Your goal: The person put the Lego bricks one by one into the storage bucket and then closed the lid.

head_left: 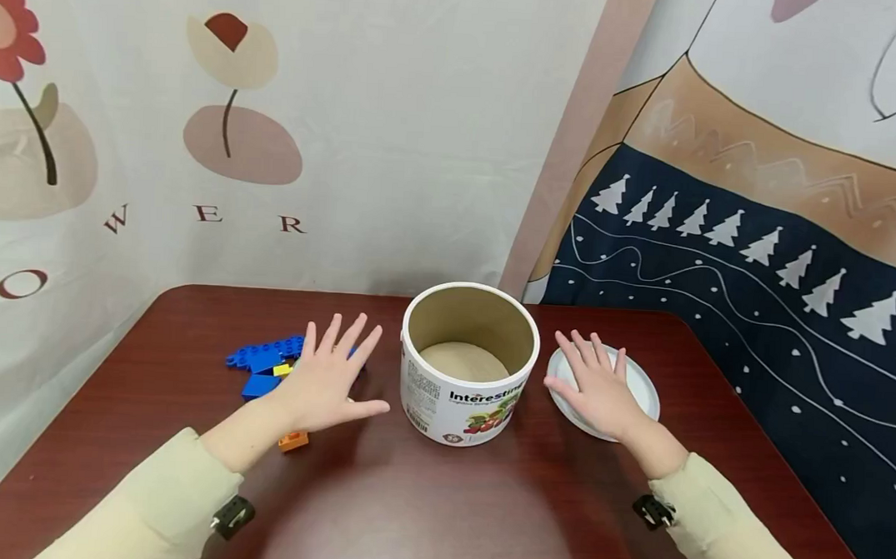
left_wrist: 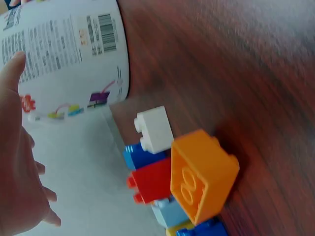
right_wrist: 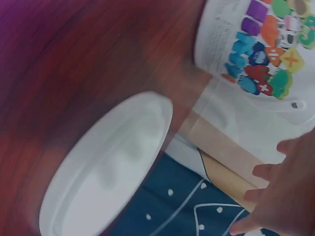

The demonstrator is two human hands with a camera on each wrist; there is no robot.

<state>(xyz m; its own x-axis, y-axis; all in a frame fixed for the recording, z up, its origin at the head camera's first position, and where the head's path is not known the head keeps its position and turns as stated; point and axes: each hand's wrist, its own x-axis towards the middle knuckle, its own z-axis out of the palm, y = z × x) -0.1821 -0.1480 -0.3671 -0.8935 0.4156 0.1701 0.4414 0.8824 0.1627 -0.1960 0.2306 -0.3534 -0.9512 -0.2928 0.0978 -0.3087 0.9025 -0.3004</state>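
The table (head_left: pixel 423 512) shows a dark red-brown wood-grain finish, with a pale sheen on its near part. Pale cream sleeves (head_left: pixel 176 493) cover both forearms; a small black device (head_left: pixel 233 517) sits at the left wrist and a similar one at the right.

The left hand (head_left: pixel 325 384) is over the tabletop, fingers straight and spread. An orange block (head_left: pixel 294 441) lies on the near side of it, close to the wrist in the head view. Blue blocks (head_left: pixel 261 386) lie to its left and partly behind it. The left wrist view adds a white block (left_wrist: pixel 156 129) and a red block (left_wrist: pixel 153 181), with the hand apart from them.

The right hand (head_left: pixel 597 388) is likewise spread, in front of and apart from a round white lid (head_left: pixel 644 396), which lies on the table.

Between the hands, touching neither, a white printed tub (head_left: pixel 431 400) stands upright, its top open and its inner floor visible.

Behind the table hangs a white curtain (head_left: pixel 394 144) with flower prints and letters; at right, a navy and tan cloth (head_left: pixel 790 361) carries white trees.
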